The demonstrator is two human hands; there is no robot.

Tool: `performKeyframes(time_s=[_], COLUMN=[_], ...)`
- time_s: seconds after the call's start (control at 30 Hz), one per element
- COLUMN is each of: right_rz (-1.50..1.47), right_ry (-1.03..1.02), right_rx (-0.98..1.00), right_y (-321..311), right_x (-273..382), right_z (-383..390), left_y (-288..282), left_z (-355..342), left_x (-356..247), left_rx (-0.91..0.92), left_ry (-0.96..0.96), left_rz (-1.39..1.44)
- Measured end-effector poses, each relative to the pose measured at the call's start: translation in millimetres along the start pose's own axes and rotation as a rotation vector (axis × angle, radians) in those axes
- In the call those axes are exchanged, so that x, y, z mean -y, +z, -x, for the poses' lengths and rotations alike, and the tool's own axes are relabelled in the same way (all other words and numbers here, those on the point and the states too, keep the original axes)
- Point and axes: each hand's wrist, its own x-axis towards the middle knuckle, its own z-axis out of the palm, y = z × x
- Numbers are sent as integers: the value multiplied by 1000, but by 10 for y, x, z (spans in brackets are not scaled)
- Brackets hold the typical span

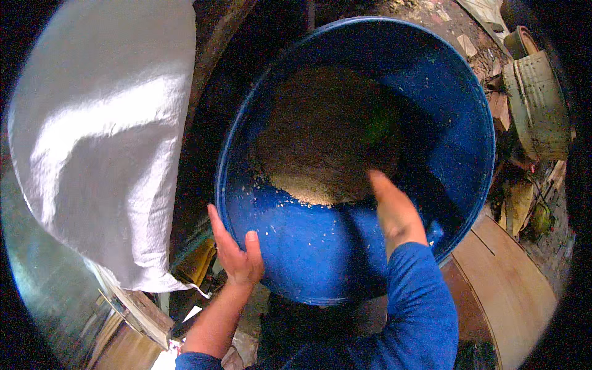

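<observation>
A large blue plastic barrel [296, 265] stands tilted in front of me, its mouth toward me. Inside lies a heap of pale brown, grainy material [314, 185], mostly in deep shadow; loose bits cling to the barrel's inner wall. My left hand [240, 259] rests at the near left rim, thumb and fingers spread and stretched out. Reaching into the barrel, my right hand [394, 206] is beside the right edge of the heap. It is smeared by motion and its fingers are mostly lost in the dark. A dim green patch [382, 123] shows deeper in; its kind is unclear.
A big white woven sheet or sack [105, 154] hangs at the left, close to the barrel. To the right are a curved wooden board [505, 277], a pale ribbed container [536, 105] and scattered debris on the ground. Wooden pieces [139, 308] lie at the lower left.
</observation>
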Motion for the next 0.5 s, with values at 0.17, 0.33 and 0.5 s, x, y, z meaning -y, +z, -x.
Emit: performKeyframes(time_s=[0.17, 0.33, 0.5], right_rz=[-193, -220, -81], right_ry=[-519, -298, -196], right_rx=[-155, 122, -209], right_y=[767, 283, -159], right_x=[500, 675, 561], right_z=[1227, 497, -287], left_y=[-24, -22, -5], left_z=[-2, 20, 63], left_x=[10, 29, 58], left_rx=[41, 53, 46], left_ry=[-41, -69, -63], left_rz=[40, 77, 77])
